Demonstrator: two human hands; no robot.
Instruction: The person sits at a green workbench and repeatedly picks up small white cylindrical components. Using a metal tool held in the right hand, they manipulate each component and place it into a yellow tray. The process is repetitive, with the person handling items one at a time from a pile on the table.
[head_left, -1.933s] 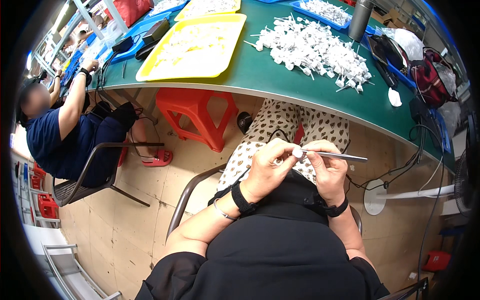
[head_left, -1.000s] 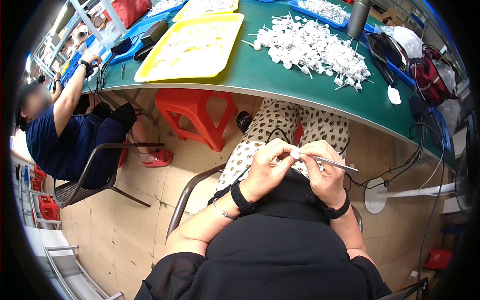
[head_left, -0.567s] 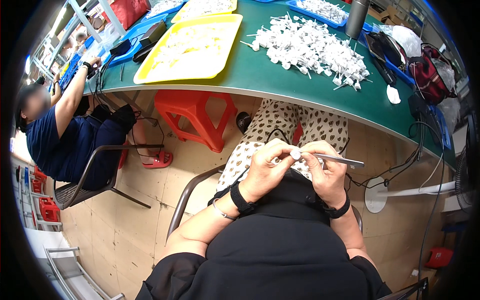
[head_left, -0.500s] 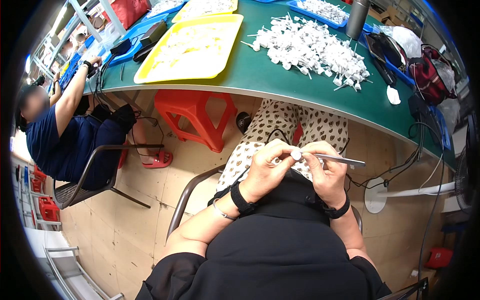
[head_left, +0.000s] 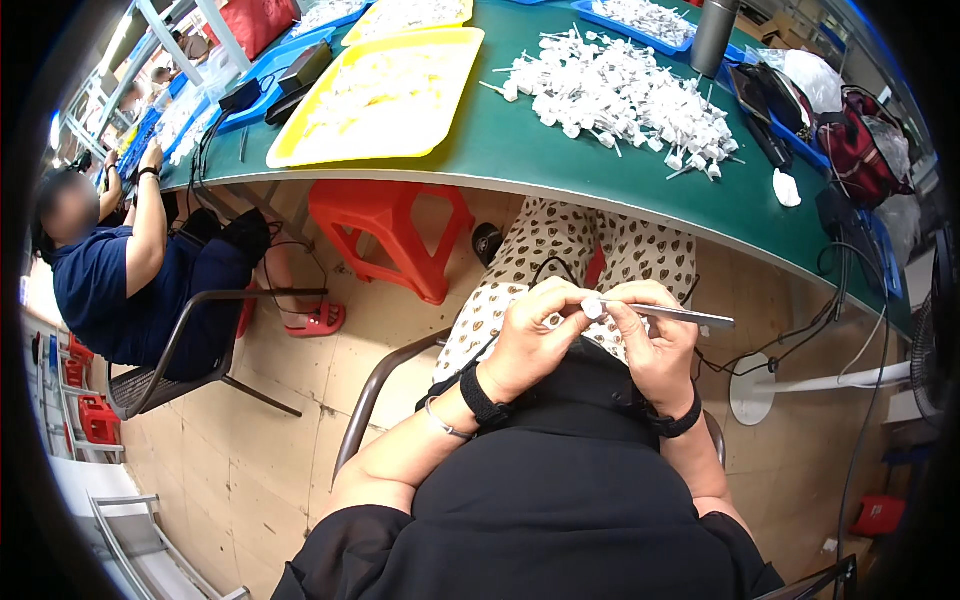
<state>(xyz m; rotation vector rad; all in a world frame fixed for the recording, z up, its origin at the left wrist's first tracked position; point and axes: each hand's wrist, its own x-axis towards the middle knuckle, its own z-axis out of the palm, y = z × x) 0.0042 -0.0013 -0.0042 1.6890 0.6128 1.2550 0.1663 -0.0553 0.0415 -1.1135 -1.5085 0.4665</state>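
Note:
Above my lap, my left hand [head_left: 542,338] pinches a small white plastic piece with a round end [head_left: 593,309] between thumb and fingers. My right hand [head_left: 657,340] is closed around a slim grey metal tool [head_left: 690,315] whose broad end sticks out to the right. The tool's tip meets the white piece or lies right beside it; the fingers cover the exact contact. On the green table [head_left: 460,140] ahead lies a loose heap of similar white plastic pieces [head_left: 625,95], many with thin stems.
A yellow tray [head_left: 385,95] with small pieces sits left of the heap; a grey bottle [head_left: 715,38] stands behind it. Under the table is a red stool [head_left: 390,225]. Another person [head_left: 130,260] sits at left. Cables and a white fan base [head_left: 752,390] are at right.
The metal tool and my right hand have shifted slightly to the right and tilted a little. My left hand holds nearly still. The person at left has drawn one arm back.

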